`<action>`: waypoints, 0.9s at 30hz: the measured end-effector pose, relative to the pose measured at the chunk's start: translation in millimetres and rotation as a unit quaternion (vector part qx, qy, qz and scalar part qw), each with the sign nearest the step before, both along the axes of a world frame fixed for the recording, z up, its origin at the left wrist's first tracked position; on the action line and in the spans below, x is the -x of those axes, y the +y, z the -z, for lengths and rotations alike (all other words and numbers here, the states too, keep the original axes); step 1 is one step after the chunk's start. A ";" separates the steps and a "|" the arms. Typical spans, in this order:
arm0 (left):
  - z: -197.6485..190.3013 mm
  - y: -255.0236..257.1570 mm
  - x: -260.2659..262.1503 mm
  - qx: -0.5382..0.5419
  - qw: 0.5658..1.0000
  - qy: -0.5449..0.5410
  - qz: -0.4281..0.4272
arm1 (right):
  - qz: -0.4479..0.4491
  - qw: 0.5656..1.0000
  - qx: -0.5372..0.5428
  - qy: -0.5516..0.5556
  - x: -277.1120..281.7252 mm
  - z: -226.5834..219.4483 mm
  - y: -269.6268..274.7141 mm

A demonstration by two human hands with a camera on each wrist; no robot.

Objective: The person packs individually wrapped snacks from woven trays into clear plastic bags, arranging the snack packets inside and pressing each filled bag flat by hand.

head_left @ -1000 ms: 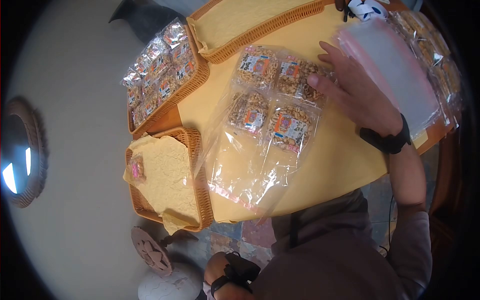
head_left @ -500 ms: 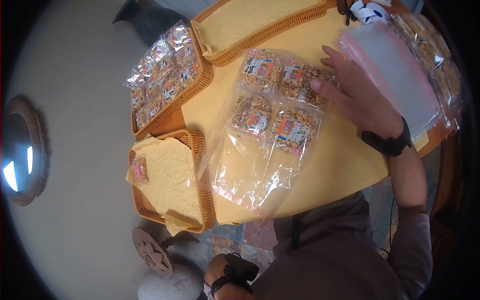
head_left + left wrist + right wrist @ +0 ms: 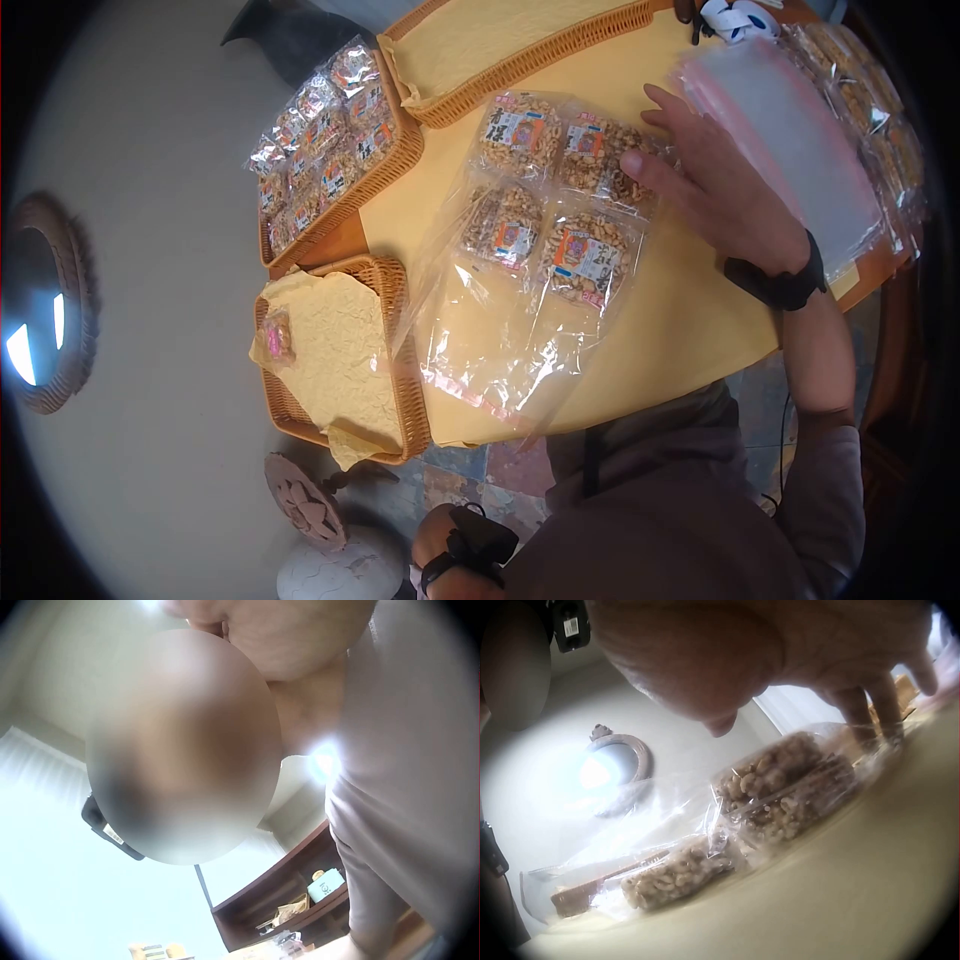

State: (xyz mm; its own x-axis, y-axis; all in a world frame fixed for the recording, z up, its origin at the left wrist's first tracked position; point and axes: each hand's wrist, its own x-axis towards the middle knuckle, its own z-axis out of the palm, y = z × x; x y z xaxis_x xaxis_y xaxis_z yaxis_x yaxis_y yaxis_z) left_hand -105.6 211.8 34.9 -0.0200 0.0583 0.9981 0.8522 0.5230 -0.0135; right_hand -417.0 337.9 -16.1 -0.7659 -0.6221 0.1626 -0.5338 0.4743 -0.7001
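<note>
On the yellow-covered table lies a large clear plastic bag [image 3: 505, 340] with several flat packs of puffed-grain snack [image 3: 588, 255] inside, their labels facing up. My right hand [image 3: 715, 185] is at the bag's right edge, fingers extended and thumb over the upper right pack. In the right wrist view, its fingertips [image 3: 885, 724] reach down by the end of the bag, beside the clustered packs [image 3: 787, 780]. My left hand [image 3: 432, 530] is low beside the body, away from the table; its fingers are hidden in the head view, and only its palm side [image 3: 292, 637] shows in the left wrist view.
A paper-lined wicker basket [image 3: 410, 400] holds one small pink-labelled pack [image 3: 277, 335]. Behind it is a basket [image 3: 400, 160] filled with snack packs. Another lined basket [image 3: 540, 65] is at the back. Flat pink-edged bags [image 3: 790, 140] and more packs [image 3: 860, 90] lie right.
The head view shifts slightly. My right hand stays over the bag's right edge, and the packs keep their arrangement.
</note>
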 end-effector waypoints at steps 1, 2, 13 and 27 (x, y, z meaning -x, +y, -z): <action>0.2 0.0 -0.2 -0.001 1.000 -0.001 -0.001 | -0.007 1.000 -0.004 -0.013 0.3 -1.3 0.2; 0.2 -0.1 -0.4 -0.001 1.000 -0.002 -0.001 | -0.007 1.000 -0.003 -0.012 0.2 -0.3 -0.3; 0.4 -1.6 -2.7 -0.002 1.000 -0.012 -0.006 | -0.005 1.000 0.000 -0.003 0.1 0.3 -0.6; 2.9 -0.7 -6.3 -0.012 0.999 -0.030 -0.014 | -0.005 1.000 0.004 -0.005 0.1 -0.5 -0.8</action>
State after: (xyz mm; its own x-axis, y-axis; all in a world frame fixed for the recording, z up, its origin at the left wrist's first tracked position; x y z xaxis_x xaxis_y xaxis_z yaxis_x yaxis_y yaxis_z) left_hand -99.2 211.1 32.0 -0.0812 0.0331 0.9961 0.8364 0.5458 0.0501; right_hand -417.1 337.1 -15.6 -0.7610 -0.6286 0.1602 -0.5320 0.4635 -0.7086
